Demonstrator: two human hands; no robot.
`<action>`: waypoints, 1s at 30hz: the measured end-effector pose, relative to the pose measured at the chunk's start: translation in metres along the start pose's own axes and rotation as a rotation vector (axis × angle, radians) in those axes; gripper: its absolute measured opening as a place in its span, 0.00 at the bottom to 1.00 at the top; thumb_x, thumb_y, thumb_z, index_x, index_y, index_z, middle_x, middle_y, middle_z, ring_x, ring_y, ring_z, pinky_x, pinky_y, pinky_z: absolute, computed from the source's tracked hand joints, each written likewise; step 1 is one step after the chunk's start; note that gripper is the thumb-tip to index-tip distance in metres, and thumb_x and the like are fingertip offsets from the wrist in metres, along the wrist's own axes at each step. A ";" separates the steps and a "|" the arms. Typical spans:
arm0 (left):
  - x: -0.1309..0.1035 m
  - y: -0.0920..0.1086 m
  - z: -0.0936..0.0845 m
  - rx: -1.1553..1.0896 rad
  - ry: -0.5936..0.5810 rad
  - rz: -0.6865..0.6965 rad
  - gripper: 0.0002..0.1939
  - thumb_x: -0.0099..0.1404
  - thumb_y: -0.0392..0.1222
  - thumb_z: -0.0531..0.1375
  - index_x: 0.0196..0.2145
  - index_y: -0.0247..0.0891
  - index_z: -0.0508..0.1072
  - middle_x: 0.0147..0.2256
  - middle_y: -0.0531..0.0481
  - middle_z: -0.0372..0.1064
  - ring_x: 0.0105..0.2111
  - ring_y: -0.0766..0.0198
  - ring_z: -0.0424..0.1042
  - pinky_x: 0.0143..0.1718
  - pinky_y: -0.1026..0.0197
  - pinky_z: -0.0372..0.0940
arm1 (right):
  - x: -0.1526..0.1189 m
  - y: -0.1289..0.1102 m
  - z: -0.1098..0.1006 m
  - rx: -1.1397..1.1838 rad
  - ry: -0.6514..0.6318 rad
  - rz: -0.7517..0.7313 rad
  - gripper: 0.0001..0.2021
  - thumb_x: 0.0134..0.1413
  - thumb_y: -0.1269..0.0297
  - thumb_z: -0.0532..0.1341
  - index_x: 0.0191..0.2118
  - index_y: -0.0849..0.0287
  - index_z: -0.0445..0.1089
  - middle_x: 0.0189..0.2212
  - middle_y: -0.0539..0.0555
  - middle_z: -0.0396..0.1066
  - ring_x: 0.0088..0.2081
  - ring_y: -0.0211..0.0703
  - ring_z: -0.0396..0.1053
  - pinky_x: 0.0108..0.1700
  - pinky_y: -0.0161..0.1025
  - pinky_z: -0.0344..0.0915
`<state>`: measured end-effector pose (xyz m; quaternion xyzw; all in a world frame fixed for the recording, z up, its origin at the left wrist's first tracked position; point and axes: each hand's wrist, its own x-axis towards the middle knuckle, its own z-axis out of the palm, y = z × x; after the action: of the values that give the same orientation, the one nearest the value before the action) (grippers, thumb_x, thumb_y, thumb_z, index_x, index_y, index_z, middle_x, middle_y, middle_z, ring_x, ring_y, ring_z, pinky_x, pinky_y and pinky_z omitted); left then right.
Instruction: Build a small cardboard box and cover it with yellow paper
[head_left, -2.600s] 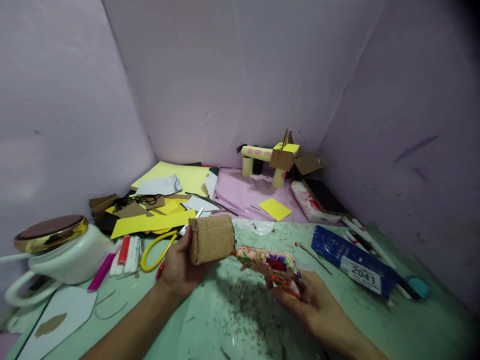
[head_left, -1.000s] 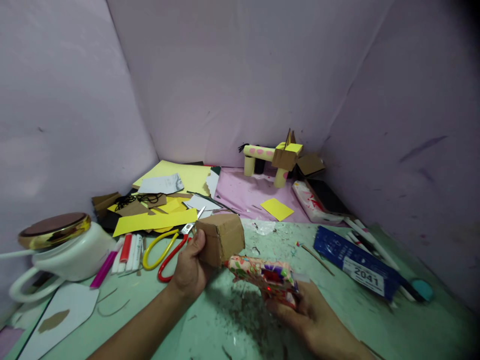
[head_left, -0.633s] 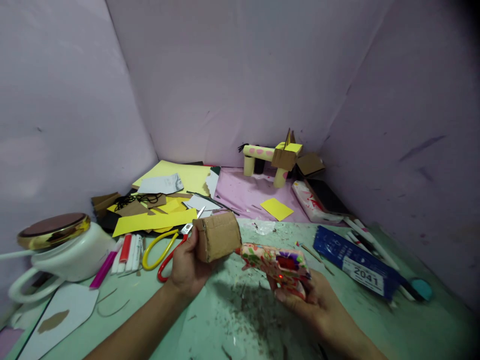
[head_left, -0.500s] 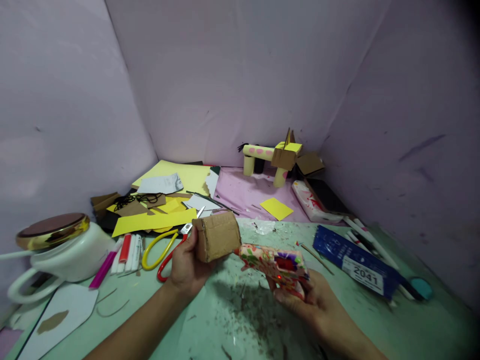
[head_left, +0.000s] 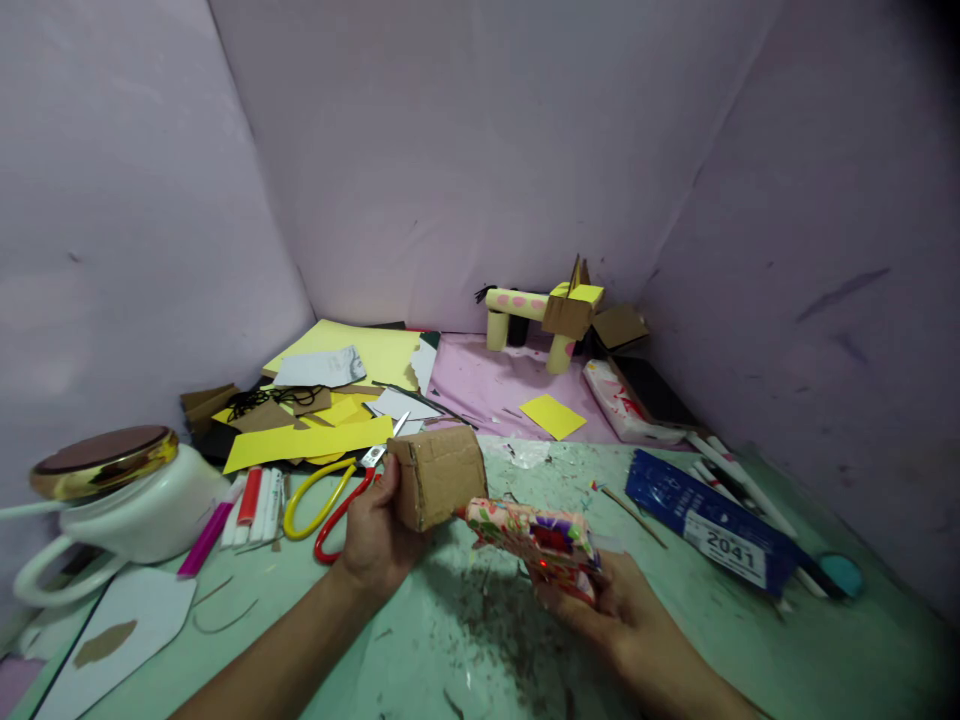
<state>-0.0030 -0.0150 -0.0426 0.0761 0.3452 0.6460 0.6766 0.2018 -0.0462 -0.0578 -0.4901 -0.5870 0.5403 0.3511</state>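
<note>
A small brown cardboard box (head_left: 444, 474) is in my left hand (head_left: 381, 540), which grips it from the left side and below. My right hand (head_left: 600, 605) is wrapped round the handle of a flower-patterned glue gun (head_left: 529, 530), whose small red light is lit. The gun's nozzle points left, at the lower right edge of the box; whether it touches cannot be made out. Scissors (head_left: 341, 512) with red and yellow handles lie just left of my left hand.
Behind stands a yellow, pink-spotted animal figure (head_left: 521, 303). Yellow paper (head_left: 307, 443), markers (head_left: 250, 497) and a white pot (head_left: 142, 515) are at left. A blue packet (head_left: 667, 490), a stick (head_left: 634, 515) and pens lie at right.
The glue gun has moved left and slightly down, its nozzle now at the box's lower edge. The box has shifted slightly right and down. Both hands keep their hold.
</note>
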 end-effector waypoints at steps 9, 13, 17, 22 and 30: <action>-0.001 -0.005 0.001 0.006 -0.003 0.029 0.20 0.70 0.42 0.48 0.55 0.34 0.68 0.34 0.44 0.79 0.34 0.55 0.77 0.38 0.55 0.71 | -0.005 -0.010 0.007 0.102 0.037 0.043 0.10 0.41 0.57 0.65 0.26 0.59 0.69 0.21 0.46 0.61 0.25 0.39 0.59 0.29 0.36 0.59; 0.000 -0.005 0.000 0.033 -0.006 0.035 0.20 0.70 0.43 0.49 0.54 0.34 0.69 0.32 0.44 0.79 0.37 0.52 0.77 0.43 0.51 0.70 | -0.006 -0.017 0.007 0.119 -0.023 0.049 0.08 0.41 0.61 0.64 0.27 0.59 0.70 0.23 0.47 0.65 0.28 0.42 0.62 0.31 0.36 0.61; 0.002 -0.007 -0.002 0.003 -0.001 0.053 0.20 0.69 0.41 0.51 0.56 0.34 0.67 0.36 0.43 0.79 0.41 0.51 0.76 0.46 0.49 0.69 | -0.009 -0.019 0.010 0.145 -0.069 0.062 0.08 0.41 0.61 0.65 0.29 0.59 0.71 0.23 0.47 0.66 0.27 0.41 0.63 0.31 0.36 0.61; 0.001 -0.004 -0.004 0.011 -0.026 0.007 0.21 0.69 0.43 0.50 0.57 0.34 0.65 0.37 0.41 0.78 0.36 0.50 0.77 0.41 0.48 0.71 | -0.004 -0.018 0.001 0.075 0.003 0.007 0.10 0.42 0.57 0.65 0.26 0.58 0.71 0.25 0.51 0.71 0.31 0.48 0.68 0.35 0.40 0.65; -0.007 0.004 -0.006 0.136 -0.112 -0.227 0.24 0.69 0.48 0.46 0.53 0.29 0.67 0.41 0.32 0.75 0.37 0.41 0.76 0.34 0.41 0.71 | 0.021 -0.008 -0.024 0.197 0.209 -0.050 0.22 0.46 0.48 0.64 0.40 0.61 0.70 0.14 0.45 0.59 0.15 0.35 0.52 0.17 0.33 0.49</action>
<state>-0.0089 -0.0233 -0.0420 0.1183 0.3564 0.5351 0.7567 0.2174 -0.0189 -0.0480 -0.4921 -0.5035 0.5325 0.4698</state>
